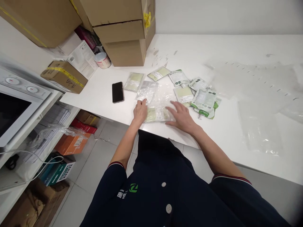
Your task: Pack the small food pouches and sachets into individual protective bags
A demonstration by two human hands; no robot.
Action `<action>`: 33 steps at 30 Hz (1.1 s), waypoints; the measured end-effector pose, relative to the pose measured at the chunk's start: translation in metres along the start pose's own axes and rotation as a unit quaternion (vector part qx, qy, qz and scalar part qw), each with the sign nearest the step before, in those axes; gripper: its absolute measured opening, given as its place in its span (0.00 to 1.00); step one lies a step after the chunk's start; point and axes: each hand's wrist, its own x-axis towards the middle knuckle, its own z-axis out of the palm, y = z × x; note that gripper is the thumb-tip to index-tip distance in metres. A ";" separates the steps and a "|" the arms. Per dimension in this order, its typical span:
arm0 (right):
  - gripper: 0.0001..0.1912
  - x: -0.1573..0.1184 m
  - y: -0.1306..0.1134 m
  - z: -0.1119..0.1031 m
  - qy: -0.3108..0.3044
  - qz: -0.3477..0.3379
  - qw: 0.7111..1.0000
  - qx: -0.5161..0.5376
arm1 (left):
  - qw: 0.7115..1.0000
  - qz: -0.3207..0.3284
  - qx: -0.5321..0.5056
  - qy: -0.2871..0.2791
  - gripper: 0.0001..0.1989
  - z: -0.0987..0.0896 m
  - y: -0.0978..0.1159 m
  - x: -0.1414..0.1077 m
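Observation:
A clear plastic bag (163, 94) lies flat near the table's front edge, with a pale green packet (156, 114) inside its near end. My left hand (140, 111) is closed at the bag's left edge, its fingers curled and pinching the plastic. At the other end, my right hand (181, 117) is open with its fingers spread, the tips at the packet's right side. Beyond my hands lie a bagged green packet (134, 81), another flat green packet (158, 73) and one more (184, 95). White and green spouted pouches (204, 100) are heaped to the right.
A black phone (117, 92) rests left of the bags. Cardboard boxes (127, 52) and a white tin (102, 60) stand at the back left. Clear plastic sheeting (255, 78) spreads over the table's right side. A microwave (21, 101) sits on shelving at left.

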 end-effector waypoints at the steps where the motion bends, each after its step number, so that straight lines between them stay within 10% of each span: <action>1: 0.33 -0.003 0.000 0.003 -0.023 -0.053 0.998 -0.018 | 1.000 0.000 0.025 -0.003 0.19 -0.002 0.002 0.001; 8: 0.29 0.010 0.002 0.023 -0.035 -0.132 0.986 -0.097 | 0.990 0.108 0.030 -0.083 0.16 -0.022 -0.006 0.003; 16: 0.27 -0.009 -0.003 -0.040 -0.171 -0.123 0.976 0.062 | 0.921 0.068 -0.215 -0.316 0.34 -0.085 -0.006 -0.072; 24: 0.19 0.052 0.008 -0.046 -0.162 -0.056 0.973 0.153 | 0.966 -0.174 -0.172 -0.082 0.17 -0.049 0.012 -0.086; 33: 0.26 0.065 -0.005 -0.006 0.037 0.043 0.998 0.033 | 0.961 -0.245 -0.075 -0.101 0.25 -0.048 0.016 -0.056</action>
